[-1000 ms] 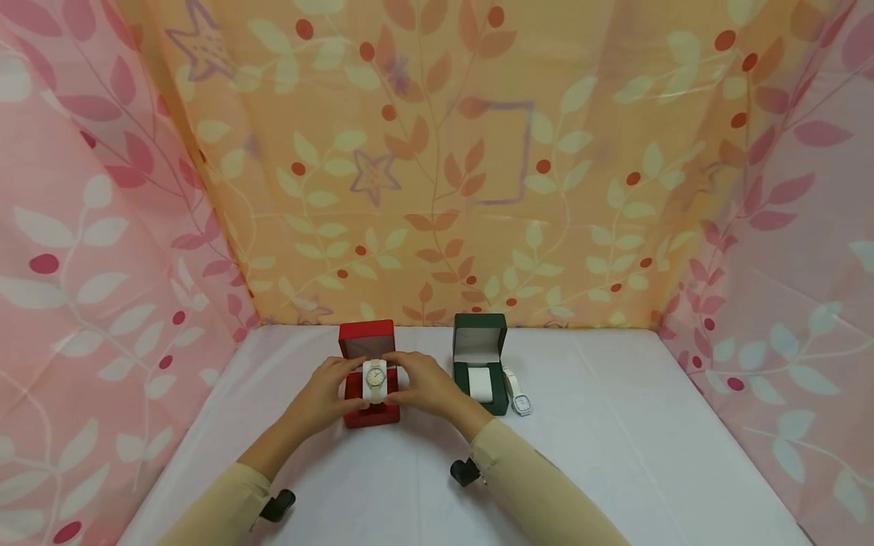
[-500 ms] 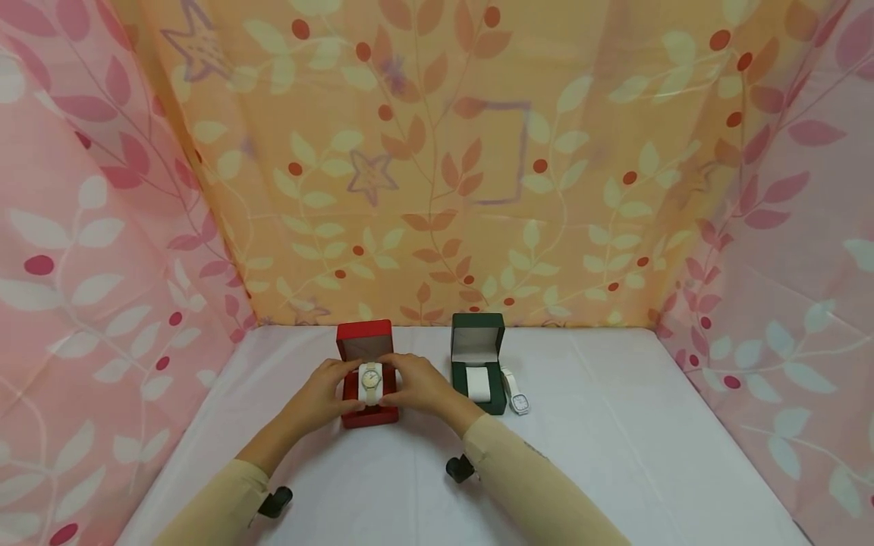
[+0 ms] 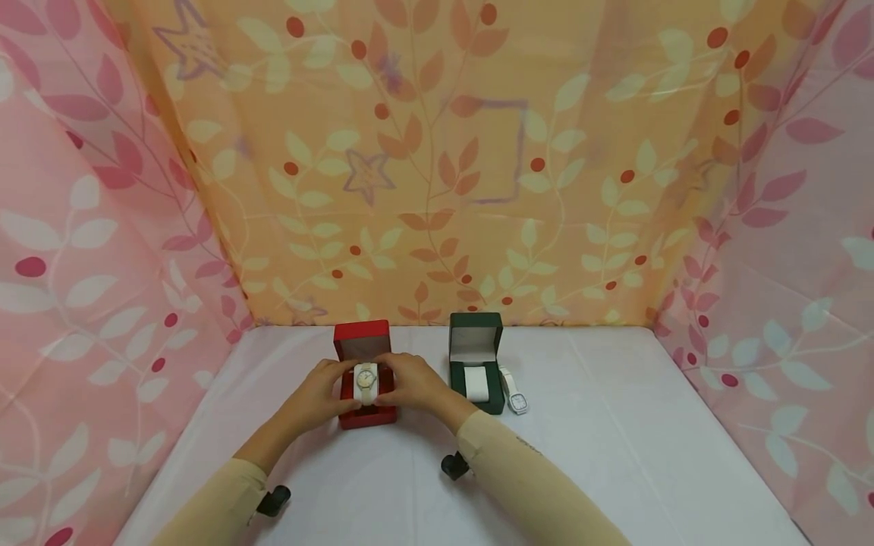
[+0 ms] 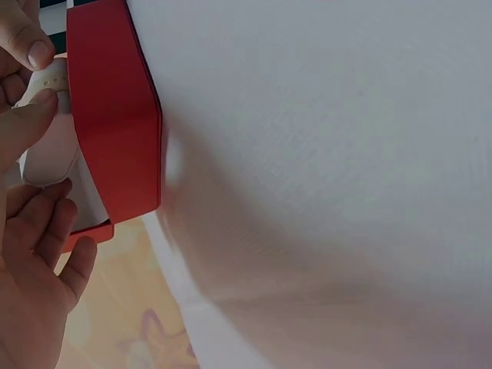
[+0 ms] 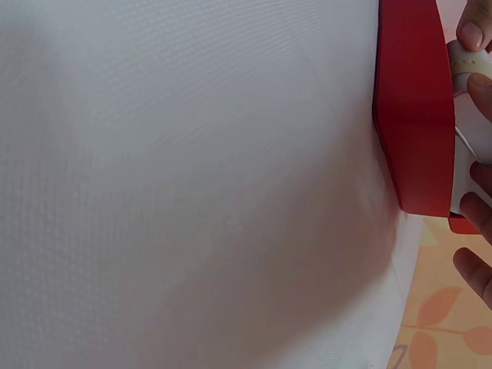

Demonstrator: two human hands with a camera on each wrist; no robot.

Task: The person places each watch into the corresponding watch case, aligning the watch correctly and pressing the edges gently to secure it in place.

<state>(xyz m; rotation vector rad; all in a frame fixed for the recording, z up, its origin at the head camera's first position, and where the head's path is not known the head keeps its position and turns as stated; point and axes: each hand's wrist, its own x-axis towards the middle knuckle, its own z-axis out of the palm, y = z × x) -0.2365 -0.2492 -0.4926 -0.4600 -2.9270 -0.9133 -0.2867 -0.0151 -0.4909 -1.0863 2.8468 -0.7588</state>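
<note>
Left curtain (image 3: 82,250): hangs along the left bench (image 3: 614,455) edge; little room outboard of the left forearm.
Left hand (image 3: 317,394): set against the left side of the red box (image 3: 369,415); the grip pinches the watch (image 3: 366,381) cushion from the left, fingers (image 4: 34,127) curled on the pale strap.
Red box: open, lid upright at the rear, standing near the back edge of the bench.
Watch: wrapped on its cushion, seated in the red box between both hands.
Right hand (image 3: 413,383): mirrors the left; the grip pinches the cushion from the right, fingertips (image 5: 470,34) on the strap.
Risk, uneven pressure: the cushion may seat crooked, or the strap may slide off it.
Risk, downward push: the light box may skid or tip backward toward the rear curtain.
Green box (image 3: 476,364): open, just right of the right hand; a wide elbow swing could strike it.
White watch (image 3: 515,394): loose on the bench beside the green box; easily swept off.
Open room: the bare bench in front and to the far right gives ample clearance.
</note>
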